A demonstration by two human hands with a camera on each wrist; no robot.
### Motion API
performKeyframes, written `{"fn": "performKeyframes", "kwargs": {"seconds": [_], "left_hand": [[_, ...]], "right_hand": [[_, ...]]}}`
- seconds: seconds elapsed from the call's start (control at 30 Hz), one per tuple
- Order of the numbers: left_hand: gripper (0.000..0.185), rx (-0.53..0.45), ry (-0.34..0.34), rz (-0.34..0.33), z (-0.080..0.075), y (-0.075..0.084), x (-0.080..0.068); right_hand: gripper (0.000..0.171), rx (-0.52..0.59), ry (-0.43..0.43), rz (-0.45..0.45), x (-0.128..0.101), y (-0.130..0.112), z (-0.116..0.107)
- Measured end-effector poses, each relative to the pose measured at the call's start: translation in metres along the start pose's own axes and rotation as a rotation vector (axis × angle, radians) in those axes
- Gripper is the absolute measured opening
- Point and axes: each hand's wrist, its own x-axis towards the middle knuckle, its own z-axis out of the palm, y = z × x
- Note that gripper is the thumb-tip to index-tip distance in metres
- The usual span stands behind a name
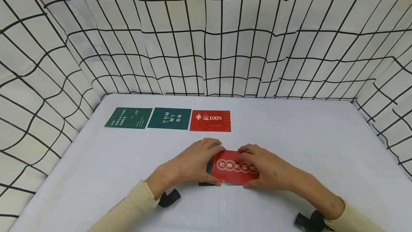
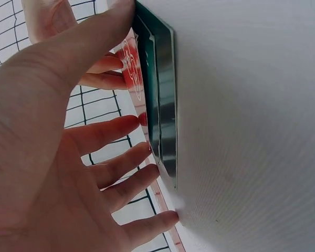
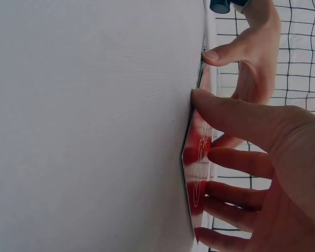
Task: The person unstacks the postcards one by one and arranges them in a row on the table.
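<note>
A red card (image 1: pixel 228 175) with white Chinese characters lies on top of green cards (image 2: pixel 167 105), which peek out at its left and near edges. My left hand (image 1: pixel 196 162) holds this small pile at its left end, thumb on the near edge and fingertips on the far edge. From the other side, my right hand (image 1: pixel 273 170) grips the red card, with the thumb at its near edge and the fingers over its top and far edge. In the right wrist view the red card (image 3: pixel 196 168) sits slightly tilted. How many cards lie beneath is hidden.
Farther back on the white table (image 1: pixel 305 131), three cards lie in a row: a green card (image 1: pixel 129 118), a teal card (image 1: pixel 169 118) and a red card (image 1: pixel 210 121) reading 100%. Black netting (image 1: pixel 222 46) over white walls borders the table's back and sides.
</note>
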Motion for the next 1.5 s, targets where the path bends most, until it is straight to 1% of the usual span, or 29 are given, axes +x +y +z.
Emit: {"fn": "performKeyframes", "kwargs": {"seconds": [0.3, 0.5, 0.77, 1.03, 1.37, 1.5], "left_hand": [[0.091, -0.007, 0.009, 0.002, 0.000, 0.001, 0.001], [0.089, -0.017, 0.013, 0.008, -0.001, 0.002, 0.001], [0.087, -0.029, 0.014, 0.010, -0.003, 0.003, 0.001], [0.086, -0.044, 0.015, -0.002, -0.005, 0.002, 0.003], [0.083, -0.076, 0.045, 0.008, -0.007, -0.003, 0.007], [0.082, -0.079, 0.067, 0.012, -0.012, -0.004, 0.009]], "right_hand": [[0.076, -0.032, -0.004, -0.022, -0.001, 0.000, -0.002], [0.074, -0.050, 0.002, -0.019, -0.001, 0.000, -0.001], [0.073, -0.047, 0.003, -0.014, 0.000, 0.002, -0.001], [0.075, -0.036, 0.017, -0.011, 0.001, 0.004, -0.003], [0.068, -0.041, 0.025, 0.014, 0.002, 0.006, -0.006], [0.071, -0.032, 0.037, 0.026, 0.003, 0.007, -0.007]]}}
